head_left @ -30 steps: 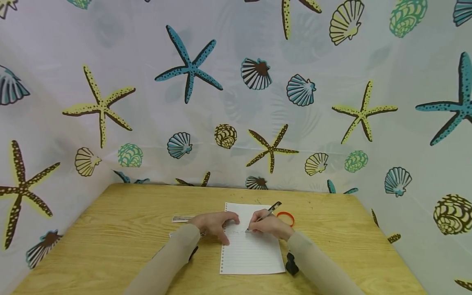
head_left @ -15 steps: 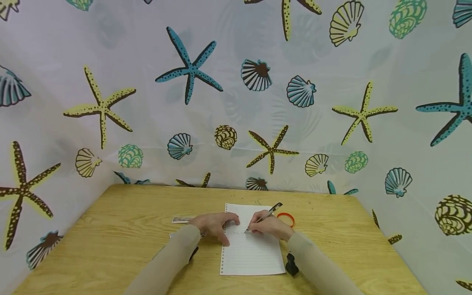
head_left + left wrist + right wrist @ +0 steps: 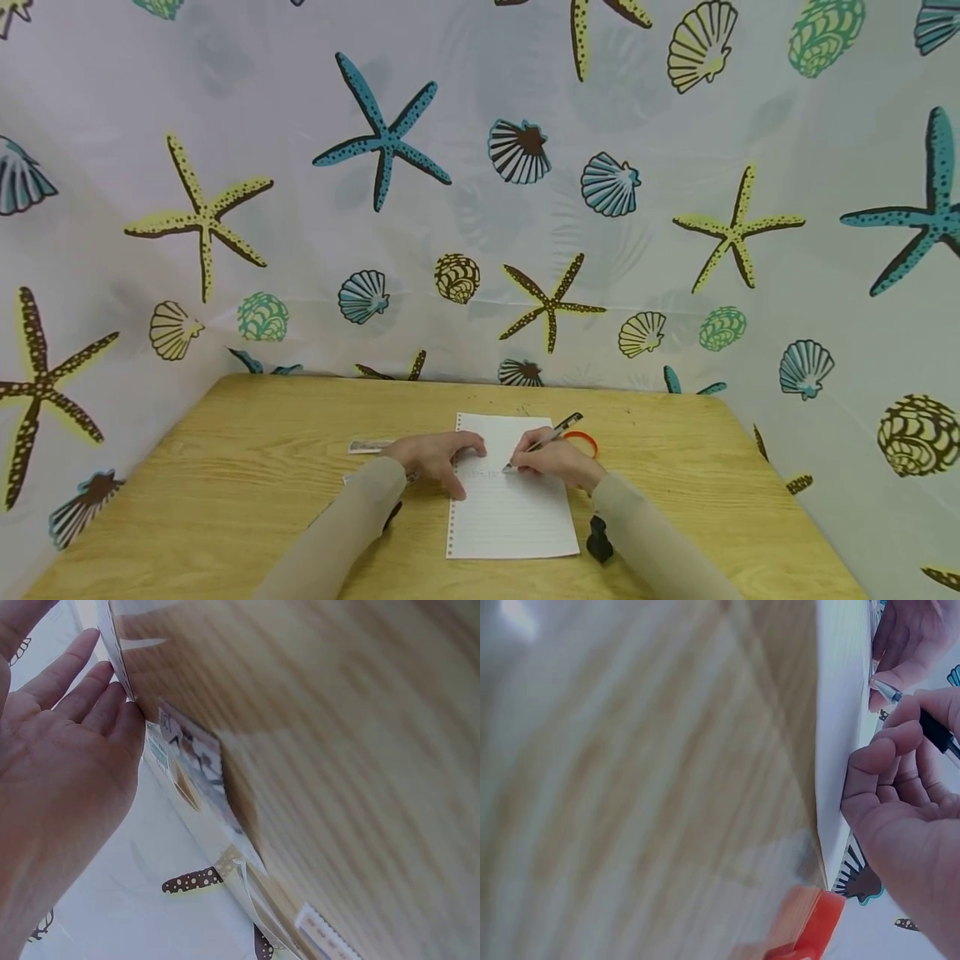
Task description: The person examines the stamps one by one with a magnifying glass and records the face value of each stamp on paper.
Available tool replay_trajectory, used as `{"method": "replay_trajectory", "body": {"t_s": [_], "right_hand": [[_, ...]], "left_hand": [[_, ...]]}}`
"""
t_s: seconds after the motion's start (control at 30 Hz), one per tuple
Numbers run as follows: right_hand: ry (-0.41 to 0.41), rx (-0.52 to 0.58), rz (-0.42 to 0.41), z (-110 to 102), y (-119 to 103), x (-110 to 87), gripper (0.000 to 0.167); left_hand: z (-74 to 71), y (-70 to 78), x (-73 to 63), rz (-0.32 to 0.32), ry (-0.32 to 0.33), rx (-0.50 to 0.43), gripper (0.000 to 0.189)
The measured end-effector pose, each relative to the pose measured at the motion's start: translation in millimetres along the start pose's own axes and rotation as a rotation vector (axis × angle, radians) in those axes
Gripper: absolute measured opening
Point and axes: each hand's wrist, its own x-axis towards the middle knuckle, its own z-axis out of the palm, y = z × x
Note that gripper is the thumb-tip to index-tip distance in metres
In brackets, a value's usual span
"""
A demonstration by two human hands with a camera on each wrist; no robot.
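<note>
A sheet of lined, hole-punched paper (image 3: 513, 521) lies on the wooden table, with a short row of faint handwriting across its upper part. My right hand (image 3: 551, 461) pinches a gel pen (image 3: 564, 425) with a dark grip, tip down at the end of that writing. In the right wrist view the pen (image 3: 934, 729) shows a clear pointed tip, and the other fingers of the right hand (image 3: 907, 795) curl beneath it beside the paper's edge. My left hand (image 3: 435, 457) rests at the sheet's left edge, fingers spread and thumb on the paper; its fingers (image 3: 71, 679) look extended in the left wrist view.
A red ring (image 3: 583, 442) lies just beyond the paper's right edge. Left of the left hand is a printed paper strip (image 3: 369, 447), and a printed slip (image 3: 196, 754) stands out near that hand. A white curtain (image 3: 465, 208) with starfish and shells encloses the table (image 3: 262, 467).
The right hand and pen have shifted slightly right along the written line, and the row of marks is a little longer. The left hand and the sheet stay in place.
</note>
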Motion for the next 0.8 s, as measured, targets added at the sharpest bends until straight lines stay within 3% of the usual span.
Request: {"method": "replay_trajectory", "body": {"t_s": [0.47, 0.8], "right_hand": [[-0.002, 0.033, -0.005, 3.9, -1.9, -3.1, 0.010], [0.015, 0.031, -0.002, 3.5, -4.0, -2.8, 0.009]], "left_hand": [[1.5, 4.2, -2.7, -0.030, 0.002, -0.023, 0.063], [1.0, 6.1, -1.0, -0.007, 0.005, -0.036, 0.063]]}}
